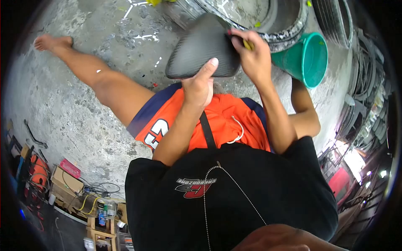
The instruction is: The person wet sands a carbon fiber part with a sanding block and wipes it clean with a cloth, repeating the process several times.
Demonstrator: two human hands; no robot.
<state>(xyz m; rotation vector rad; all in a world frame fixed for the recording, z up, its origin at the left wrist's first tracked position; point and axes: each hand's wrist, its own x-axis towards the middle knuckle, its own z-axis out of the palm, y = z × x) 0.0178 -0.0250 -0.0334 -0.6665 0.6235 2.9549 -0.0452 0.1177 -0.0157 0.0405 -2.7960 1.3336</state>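
Observation:
A dark carbon-fibre panel (204, 48) with a curved, rounded shape is held up above my lap. My left hand (199, 87) grips its near edge, thumb on the upper face and fingers hidden underneath. At the panel's right edge, my right hand (256, 55) is closed around a small black and yellow tool (248, 44). A bit of red shows near the tool's tip, close to the panel. The kind of tool cannot be made out, as my fingers cover most of it.
A green bucket (302, 60) lies tilted to the right. Beyond the panel is a wet tyre (287, 39), with another tyre (333, 19) at upper right. Wet concrete floor (100, 129) surrounds my legs. Boxes (67, 182), cables and cans sit at lower left.

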